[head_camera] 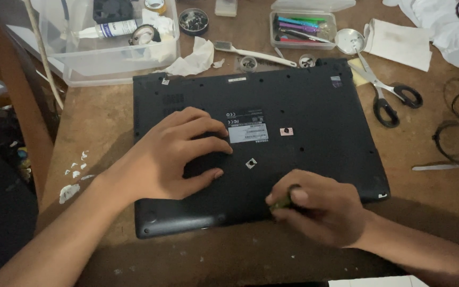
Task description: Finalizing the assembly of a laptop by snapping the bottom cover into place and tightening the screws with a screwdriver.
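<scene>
I am pressing my open left hand (173,154) flat on the upturned laptop (314,133), lying centred on the table (96,117), to steady it, while my right hand (320,207) is gripping a small screwdriver (281,202) at its front edge.

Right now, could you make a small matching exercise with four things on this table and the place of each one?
1. scissors
2. left hand
3. white brush
4. clear bin

a. flat on the laptop's underside
b. right of the laptop
c. far left corner of the table
d. just behind the laptop

Pairs: 1-b, 2-a, 3-d, 4-c
</scene>
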